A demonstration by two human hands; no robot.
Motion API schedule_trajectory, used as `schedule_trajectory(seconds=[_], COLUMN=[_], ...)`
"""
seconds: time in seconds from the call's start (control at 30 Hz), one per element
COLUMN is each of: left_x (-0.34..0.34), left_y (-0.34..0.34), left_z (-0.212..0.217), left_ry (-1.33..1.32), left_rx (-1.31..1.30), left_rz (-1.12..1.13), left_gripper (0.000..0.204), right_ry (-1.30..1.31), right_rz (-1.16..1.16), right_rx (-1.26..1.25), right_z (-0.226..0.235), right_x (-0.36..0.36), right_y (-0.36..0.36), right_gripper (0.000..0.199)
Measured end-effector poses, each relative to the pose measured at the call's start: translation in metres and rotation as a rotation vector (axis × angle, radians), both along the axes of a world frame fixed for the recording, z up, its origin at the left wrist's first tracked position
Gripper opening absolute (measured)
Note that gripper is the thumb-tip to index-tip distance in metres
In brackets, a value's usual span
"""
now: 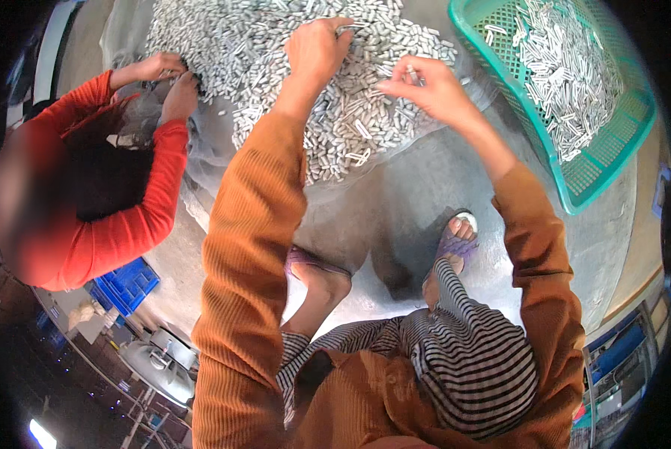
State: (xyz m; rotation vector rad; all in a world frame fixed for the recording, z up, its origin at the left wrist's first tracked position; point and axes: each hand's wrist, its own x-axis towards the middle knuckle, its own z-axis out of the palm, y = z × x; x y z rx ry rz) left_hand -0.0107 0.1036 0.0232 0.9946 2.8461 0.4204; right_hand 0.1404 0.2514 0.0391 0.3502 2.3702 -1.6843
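A wide heap of small, pale grey, rounded pieces (268, 82) lies on a sheet of mesh. My left hand (314, 54) reaches over its middle, fingers curled and fingertips down at the pieces. What these fingers hold, if anything, is too small to make out. At the heap's right edge my right hand (434, 91) is raised, with a small whitish piece (411, 72) pinched between thumb and fingers. Several longer white loop-shaped pieces (361, 129) lie among the rounded ones below my hands. More such loops (568, 82) fill part of a green plastic basket (601, 176) on the right.
On the left, a person in a red sleeve (163, 179) has both hands (174, 86) at the heap's left edge. My sandalled feet (455, 239) rest on the grey floor (395, 217) in front of the heap. A blue crate (129, 286) stands behind that person.
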Motion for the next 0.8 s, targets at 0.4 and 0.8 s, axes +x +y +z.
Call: schedule_trajectory(seconds=[0.4, 0.8], left_x=[-0.013, -0.002], left_y=[-0.033, 0.013], left_z=[-0.018, -0.026], left_ry=[-0.08, 0.115], left_rx=[0.068, -0.02], left_rz=[0.168, 0.048], left_gripper=[0.018, 0.021], right_ry=[0.336, 0.976], right_rz=[0.121, -0.158], right_rx=[0.767, 0.631], right_z=[-0.055, 0.107], right_x=[-0.008, 0.034], right_y=[-0.015, 0.005], right_gripper=[0.008, 0.018])
